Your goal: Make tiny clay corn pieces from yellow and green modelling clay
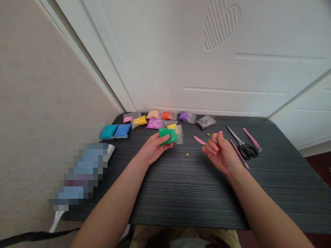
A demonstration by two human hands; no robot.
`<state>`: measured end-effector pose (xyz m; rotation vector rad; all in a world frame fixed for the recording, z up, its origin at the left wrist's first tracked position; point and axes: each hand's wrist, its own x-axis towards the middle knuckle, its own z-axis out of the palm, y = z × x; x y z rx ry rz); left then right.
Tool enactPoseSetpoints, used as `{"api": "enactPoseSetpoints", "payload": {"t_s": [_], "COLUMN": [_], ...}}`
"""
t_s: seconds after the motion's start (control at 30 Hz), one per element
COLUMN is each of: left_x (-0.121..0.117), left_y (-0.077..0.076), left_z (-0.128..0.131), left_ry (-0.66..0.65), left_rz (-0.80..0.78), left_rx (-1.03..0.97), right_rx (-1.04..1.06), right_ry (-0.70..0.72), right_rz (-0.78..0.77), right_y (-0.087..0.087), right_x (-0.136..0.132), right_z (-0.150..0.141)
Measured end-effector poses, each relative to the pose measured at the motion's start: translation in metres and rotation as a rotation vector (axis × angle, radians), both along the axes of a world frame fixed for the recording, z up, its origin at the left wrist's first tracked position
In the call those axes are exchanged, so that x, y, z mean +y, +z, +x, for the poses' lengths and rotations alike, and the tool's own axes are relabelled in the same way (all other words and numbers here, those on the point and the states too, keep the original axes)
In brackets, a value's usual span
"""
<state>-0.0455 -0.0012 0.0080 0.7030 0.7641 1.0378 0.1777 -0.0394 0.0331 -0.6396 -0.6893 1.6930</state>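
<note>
Between the thumb and fingers of my left hand (155,146) is a small clear bag of green modelling clay (165,135). My right hand (219,151) is raised over the table with its fingers curled in, and a tiny bit of green clay (216,141) shows at the fingertips. Just behind the green bag lies a bag of yellow clay (171,126), partly covered. A little yellow piece (187,154) rests on the table between my hands. Another yellow crumb (208,134) lies near my right hand, beside a pink modelling tool (199,140) whose end is hidden by the fingers.
Bags of purple (184,116), orange (167,115) and grey clay (206,122) line the dark table's back, below a white panel. Blue bags (122,130) lie left. Scissors (244,146) and pink tools (252,139) lie right. A blurred-out object (82,175) occupies the left edge.
</note>
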Motion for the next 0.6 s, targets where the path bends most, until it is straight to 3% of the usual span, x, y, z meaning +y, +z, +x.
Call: {"api": "enactPoseSetpoints", "payload": {"t_s": [0.6], "left_x": [0.0002], "left_y": [-0.0011], "left_z": [-0.0004], "left_ry": [-0.016], "left_rz": [0.01], "left_rx": [-0.011], "right_rx": [-0.065], "right_ry": [-0.101], "right_rz": [0.046], "right_y": [-0.0096], "right_x": [0.0046], "right_z": [0.0014]}}
